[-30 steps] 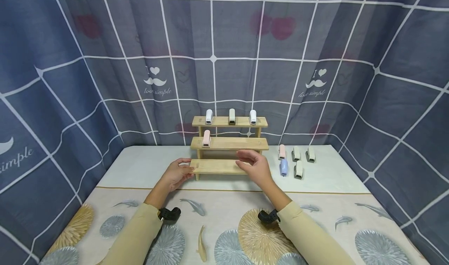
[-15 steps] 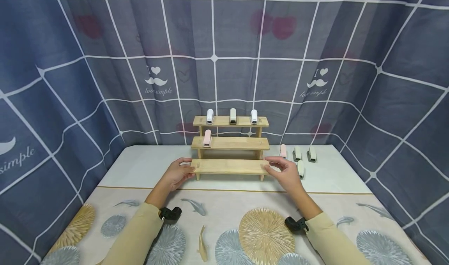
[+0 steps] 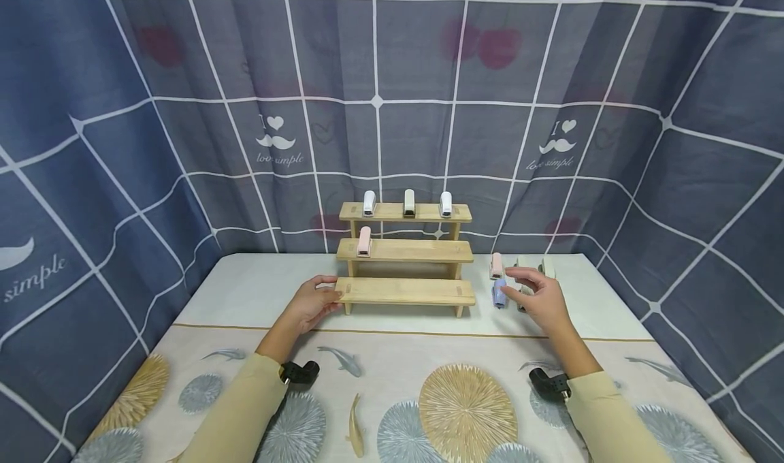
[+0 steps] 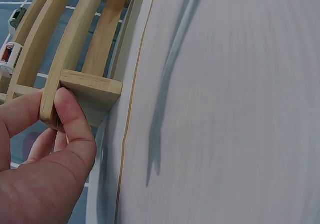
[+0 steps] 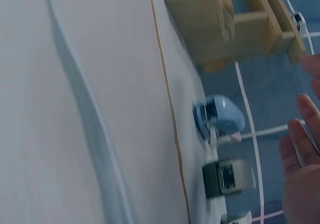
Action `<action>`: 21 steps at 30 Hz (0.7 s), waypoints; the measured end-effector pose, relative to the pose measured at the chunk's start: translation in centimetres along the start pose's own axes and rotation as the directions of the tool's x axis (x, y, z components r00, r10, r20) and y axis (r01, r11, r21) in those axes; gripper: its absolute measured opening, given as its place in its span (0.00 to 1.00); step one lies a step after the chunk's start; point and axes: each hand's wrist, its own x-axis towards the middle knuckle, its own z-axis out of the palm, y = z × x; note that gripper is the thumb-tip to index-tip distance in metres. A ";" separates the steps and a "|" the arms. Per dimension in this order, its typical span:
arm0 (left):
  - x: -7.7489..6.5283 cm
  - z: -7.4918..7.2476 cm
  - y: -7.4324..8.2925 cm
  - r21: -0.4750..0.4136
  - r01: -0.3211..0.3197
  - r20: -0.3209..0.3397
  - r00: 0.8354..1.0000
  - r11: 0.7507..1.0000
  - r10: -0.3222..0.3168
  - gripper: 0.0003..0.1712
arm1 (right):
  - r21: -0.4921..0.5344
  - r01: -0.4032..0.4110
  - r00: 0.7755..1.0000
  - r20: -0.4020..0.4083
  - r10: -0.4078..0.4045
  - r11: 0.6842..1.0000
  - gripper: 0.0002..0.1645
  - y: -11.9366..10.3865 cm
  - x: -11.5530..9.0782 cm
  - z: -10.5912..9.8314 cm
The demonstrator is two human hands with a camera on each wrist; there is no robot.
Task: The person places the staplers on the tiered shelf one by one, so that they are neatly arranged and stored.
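Observation:
My left hand (image 3: pixel 311 304) pinches the left end of the lowest step of a three-step wooden display rack (image 3: pixel 405 291), as the left wrist view shows closely. My right hand (image 3: pixel 540 301) hovers over the small staplers at the right, its fingers apart and holding nothing. Nearest its fingertips is a blue stapler (image 3: pixel 499 294); whether they touch it I cannot tell. Behind that one stands a pink stapler (image 3: pixel 496 265). Pale green staplers (image 3: pixel 548 267) are partly hidden by the hand. In the right wrist view a grey-green stapler (image 5: pixel 230 176) stands beside the blue one.
On the rack's top step are two white staplers (image 3: pixel 369 203) (image 3: pixel 446 204) and a cream one (image 3: pixel 409 203). A pink stapler (image 3: pixel 364 242) sits at the left of the middle step. A patterned cloth (image 3: pixel 355 395) covers the table, and a grid curtain (image 3: pixel 331 136) hangs behind.
My right hand has moved right, from above the lowest step, past its right end, to the loose staplers. The left hand keeps its grip on the rack.

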 end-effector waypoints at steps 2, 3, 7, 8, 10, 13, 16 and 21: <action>0.0 0.0 0.0 0.000 0.000 -0.002 1.000 1.000 0.000 0.31 | -0.031 -0.013 1.000 0.005 0.013 0.999 0.23 0.4 0.2 -0.7; 0.1 -0.1 0.0 -0.002 0.001 -0.003 1.000 1.000 -0.001 0.31 | -0.049 -0.022 1.000 0.012 0.022 0.999 0.23 0.5 0.3 -1.1; 0.1 -0.1 -0.1 -0.008 0.004 -0.003 1.000 1.000 -0.004 0.30 | -0.132 -0.080 0.995 0.044 0.087 0.988 0.26 1.3 0.6 -2.4; 0.1 0.0 -0.1 -0.010 0.003 -0.001 1.000 1.000 -0.003 0.31 | -0.152 -0.099 0.992 0.057 0.108 0.983 0.27 1.5 0.7 -2.7; 0.1 0.0 -0.1 -0.011 0.000 -0.001 1.000 1.000 0.000 0.31 | -0.192 -0.135 0.985 0.084 0.154 0.972 0.30 1.8 0.9 -3.2; 0.0 0.0 -0.1 -0.010 -0.001 -0.001 1.000 1.000 0.001 0.30 | -0.214 -0.194 0.966 0.129 0.225 0.957 0.34 2.3 1.1 -3.9; 0.0 0.0 -0.1 -0.012 0.005 -0.004 1.000 1.000 -0.005 0.31 | -0.209 -0.231 0.943 0.191 0.271 0.950 0.38 2.8 1.4 -4.3; 0.1 0.0 -0.1 -0.012 0.014 -0.003 1.000 1.000 -0.014 0.31 | -0.232 -0.268 0.905 0.273 0.327 0.935 0.46 3.6 1.5 -4.6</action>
